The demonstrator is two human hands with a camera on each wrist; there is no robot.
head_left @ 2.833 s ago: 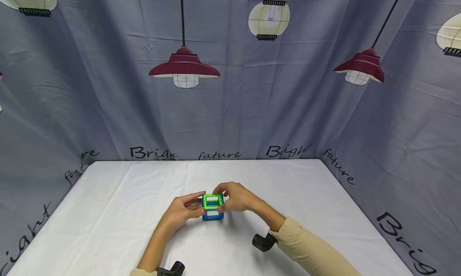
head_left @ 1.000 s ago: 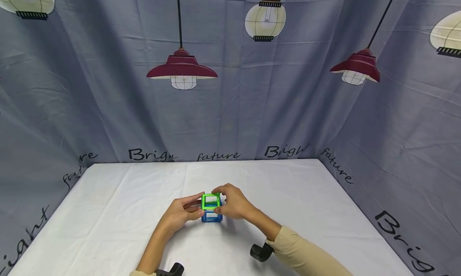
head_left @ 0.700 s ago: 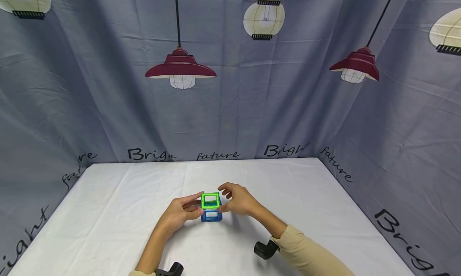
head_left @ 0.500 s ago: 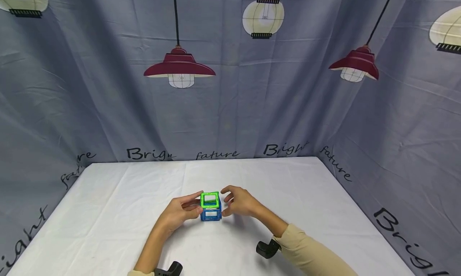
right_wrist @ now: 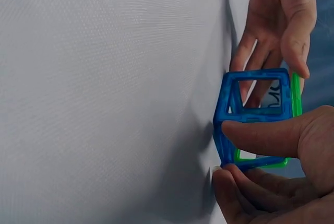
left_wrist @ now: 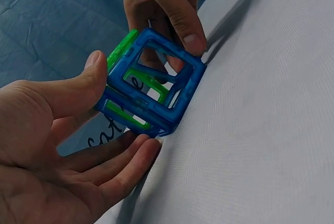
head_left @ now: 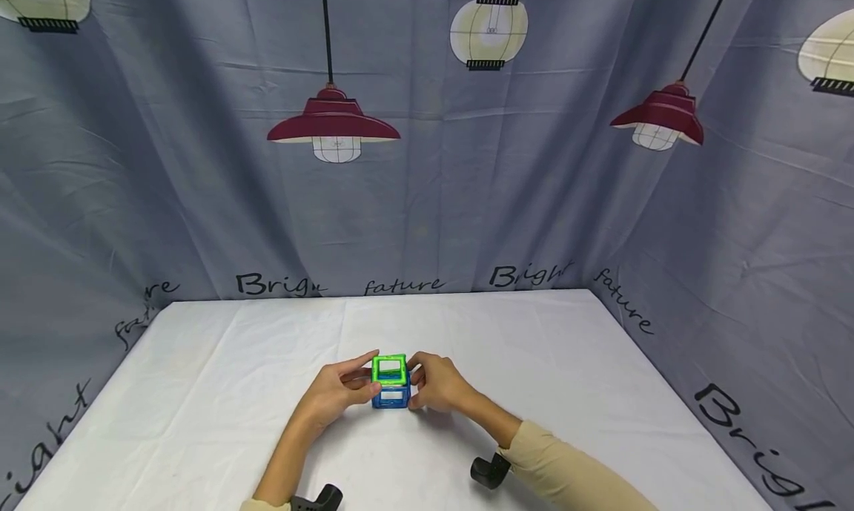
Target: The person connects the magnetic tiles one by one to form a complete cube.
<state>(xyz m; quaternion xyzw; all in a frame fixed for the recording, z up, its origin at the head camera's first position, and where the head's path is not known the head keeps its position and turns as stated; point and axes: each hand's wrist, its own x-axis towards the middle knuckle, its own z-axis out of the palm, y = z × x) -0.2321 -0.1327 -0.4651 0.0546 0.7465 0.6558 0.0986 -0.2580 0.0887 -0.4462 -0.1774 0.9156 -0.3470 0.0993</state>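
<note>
A small cube of magnetic tiles stands on the white table, its sides blue open frames. On top lies a green square tile, which also shows at the cube's edge in the right wrist view. My left hand holds the cube's left side, thumb at the near top corner and fingers along the side. From the other side my right hand grips it low, thumb at the near right edge. In the right wrist view the right thumb lies across a blue edge of the cube. Another green tile edge shows through the frames.
A white cloth covers the table. Behind and beside it hangs a grey-blue curtain printed with lamps and lettering. A black wrist camera sits at the right cuff, and another at the left wrist.
My right hand has let go of the green tile's right edge, drawn back a little to the right, then closed in lower on the cube's right side. The left hand stays at the cube.
</note>
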